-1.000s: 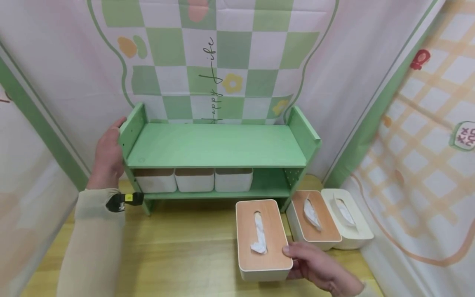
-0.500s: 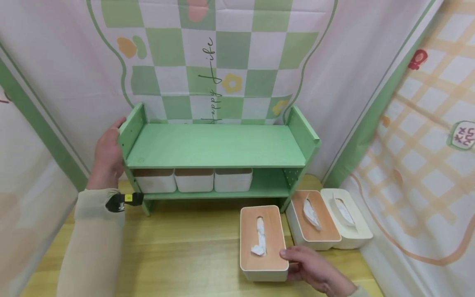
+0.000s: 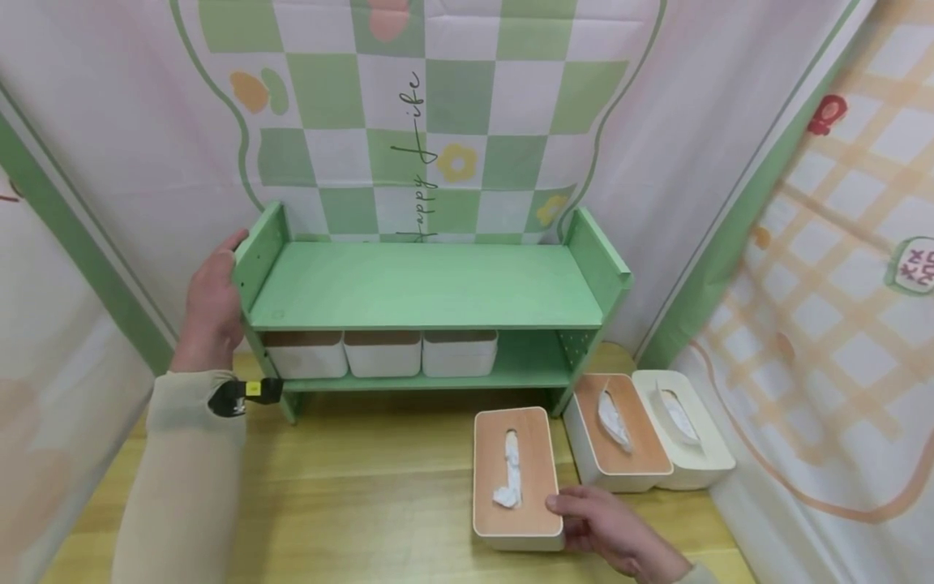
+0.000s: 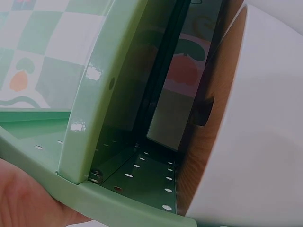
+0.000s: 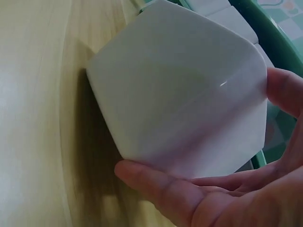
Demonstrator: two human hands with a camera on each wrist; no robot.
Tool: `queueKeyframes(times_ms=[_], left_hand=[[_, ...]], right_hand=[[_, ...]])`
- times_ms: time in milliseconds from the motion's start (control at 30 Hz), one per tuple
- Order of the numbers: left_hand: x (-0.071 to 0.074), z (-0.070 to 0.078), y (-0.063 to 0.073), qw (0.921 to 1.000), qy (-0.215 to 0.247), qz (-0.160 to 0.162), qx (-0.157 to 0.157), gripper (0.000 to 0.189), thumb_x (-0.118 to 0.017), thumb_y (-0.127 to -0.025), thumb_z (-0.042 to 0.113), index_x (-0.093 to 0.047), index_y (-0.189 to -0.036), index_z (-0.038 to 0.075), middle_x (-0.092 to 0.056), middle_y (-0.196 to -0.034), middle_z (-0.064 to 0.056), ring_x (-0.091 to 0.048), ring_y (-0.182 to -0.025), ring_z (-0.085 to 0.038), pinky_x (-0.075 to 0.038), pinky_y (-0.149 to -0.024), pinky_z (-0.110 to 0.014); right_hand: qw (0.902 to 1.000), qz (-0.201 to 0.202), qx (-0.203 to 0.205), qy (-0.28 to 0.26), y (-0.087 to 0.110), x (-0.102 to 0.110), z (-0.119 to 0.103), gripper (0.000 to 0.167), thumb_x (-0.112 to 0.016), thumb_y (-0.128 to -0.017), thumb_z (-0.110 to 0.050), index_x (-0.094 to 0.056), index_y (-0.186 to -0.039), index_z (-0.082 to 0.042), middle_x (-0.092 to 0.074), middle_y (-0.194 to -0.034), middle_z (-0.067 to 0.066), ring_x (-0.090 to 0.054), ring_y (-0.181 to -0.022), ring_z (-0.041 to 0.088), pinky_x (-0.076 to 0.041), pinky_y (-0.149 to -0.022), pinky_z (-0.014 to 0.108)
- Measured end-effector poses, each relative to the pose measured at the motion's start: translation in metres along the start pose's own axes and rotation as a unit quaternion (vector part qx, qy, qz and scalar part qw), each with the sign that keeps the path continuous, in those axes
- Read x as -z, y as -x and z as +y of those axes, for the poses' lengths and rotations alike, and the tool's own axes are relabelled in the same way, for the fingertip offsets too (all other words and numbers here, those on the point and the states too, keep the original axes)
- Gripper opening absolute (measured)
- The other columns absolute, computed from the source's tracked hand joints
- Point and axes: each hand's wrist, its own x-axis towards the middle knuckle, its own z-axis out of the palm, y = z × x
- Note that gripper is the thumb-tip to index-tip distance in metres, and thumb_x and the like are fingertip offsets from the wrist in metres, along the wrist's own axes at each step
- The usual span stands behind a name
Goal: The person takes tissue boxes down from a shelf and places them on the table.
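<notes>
In the head view, my right hand (image 3: 616, 527) grips a tissue box (image 3: 536, 454) with a wood-look lid, thumb on the lid's right edge and fingers lower on the side. A crumpled white tissue pokes from its slot. The right wrist view shows the box's white body (image 5: 189, 90), fingers under it and its near edge tilted over the wooden table. My left hand (image 3: 214, 296) lies along the outer left side panel of a green shelf (image 3: 430, 284). Beside that panel, the left wrist view shows part of the left hand (image 4: 28, 201) and a white box with a wood-look lid (image 4: 265, 118).
Three white boxes (image 3: 383, 354) stand side by side on the lower shelf, with bare shelf to their right. Right of the shelf, another wood-lidded tissue box (image 3: 584, 405) stands against an all-white tissue box (image 3: 708, 458). Patterned curtains enclose the table (image 3: 350, 503).
The held tissue box has come down a little toward the table and turned straighter, its far end nearer me. My left hand and the shelf stay put.
</notes>
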Motion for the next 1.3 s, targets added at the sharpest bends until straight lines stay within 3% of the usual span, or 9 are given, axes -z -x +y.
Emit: queueKeyframes(times_ms=[233,700,900,1033,1100,1167,1233,1300], left_hand=[[0.002,-0.001,-0.003,1.0000,0.003,-0.003,0.004,0.045,-0.026,-0.108,0.046,-0.039,-0.151,0.044,-0.034,-0.152,-0.006,-0.045,-0.117,-0.019,-0.044,-0.096,-0.038],[0.000,0.001,-0.001,1.0000,-0.003,0.003,-0.001,0.046,-0.024,-0.108,0.043,-0.039,-0.152,0.042,-0.033,-0.154,-0.003,-0.042,-0.119,-0.019,-0.039,-0.100,-0.040],[0.001,0.001,0.000,0.9999,-0.012,-0.001,0.009,0.046,-0.024,-0.108,0.047,-0.036,-0.152,0.045,-0.032,-0.155,-0.004,-0.043,-0.120,-0.020,-0.041,-0.100,-0.041],[0.002,0.001,0.000,0.9997,-0.023,0.004,0.006,0.046,-0.024,-0.108,0.045,-0.037,-0.152,0.045,-0.032,-0.154,-0.003,-0.043,-0.113,-0.016,-0.041,-0.095,-0.037],[0.002,0.001,0.000,0.9994,-0.032,0.010,0.004,0.046,-0.023,-0.108,0.044,-0.037,-0.151,0.045,-0.032,-0.155,-0.001,-0.041,-0.113,-0.016,-0.039,-0.095,-0.037],[0.002,0.001,0.000,0.9992,-0.039,0.011,0.005,0.046,-0.022,-0.108,0.044,-0.037,-0.151,0.047,-0.030,-0.156,0.001,-0.039,-0.116,-0.017,-0.038,-0.095,-0.037],[0.002,0.002,0.000,0.9990,-0.043,0.010,0.004,0.046,-0.022,-0.107,0.045,-0.037,-0.151,0.048,-0.030,-0.157,0.002,-0.038,-0.119,-0.019,-0.038,-0.095,-0.037],[0.002,0.002,0.000,0.9986,-0.053,0.011,0.002,0.046,-0.022,-0.107,0.045,-0.036,-0.151,0.048,-0.031,-0.156,0.001,-0.038,-0.117,-0.018,-0.038,-0.094,-0.036]], right_hand=[[0.9995,0.010,-0.012,-0.027,-0.003,-0.002,0.003,0.053,-0.057,-0.101,-0.023,-0.046,-0.130,0.020,-0.070,-0.106,0.018,-0.067,-0.091,0.025,-0.056,-0.083,0.043],[0.9972,0.043,-0.010,-0.060,-0.002,0.000,0.002,0.052,-0.057,-0.099,-0.023,-0.045,-0.132,0.016,-0.070,-0.108,0.019,-0.067,-0.098,0.027,-0.054,-0.086,0.048],[0.9963,0.076,0.012,-0.039,0.001,-0.003,-0.001,0.073,-0.053,-0.101,-0.022,-0.014,-0.146,0.021,-0.058,-0.127,0.033,-0.062,-0.109,0.033,-0.053,-0.088,0.051],[0.9912,0.126,0.025,0.031,0.003,-0.011,-0.009,0.069,-0.054,-0.100,-0.018,-0.019,-0.147,0.020,-0.049,-0.134,0.038,-0.062,-0.108,0.035,-0.054,-0.086,0.046],[0.9817,0.158,0.044,0.096,0.005,-0.017,-0.013,0.068,-0.061,-0.096,-0.014,-0.027,-0.146,0.017,-0.048,-0.136,0.038,-0.061,-0.110,0.037,-0.054,-0.088,0.046],[0.9630,0.186,0.060,0.185,0.009,-0.022,-0.017,0.072,-0.067,-0.092,-0.016,-0.032,-0.146,0.014,-0.045,-0.140,0.036,-0.058,-0.115,0.042,-0.053,-0.090,0.049],[0.9366,0.204,0.074,0.275,0.014,-0.027,-0.020,0.076,-0.072,-0.089,-0.019,-0.035,-0.147,0.010,-0.042,-0.144,0.034,-0.049,-0.125,0.046,-0.046,-0.099,0.054],[0.9039,0.214,0.085,0.361,0.018,-0.031,-0.023,0.078,-0.075,-0.087,-0.026,-0.038,-0.148,0.005,-0.039,-0.148,0.031,-0.043,-0.130,0.047,-0.041,-0.102,0.059]])
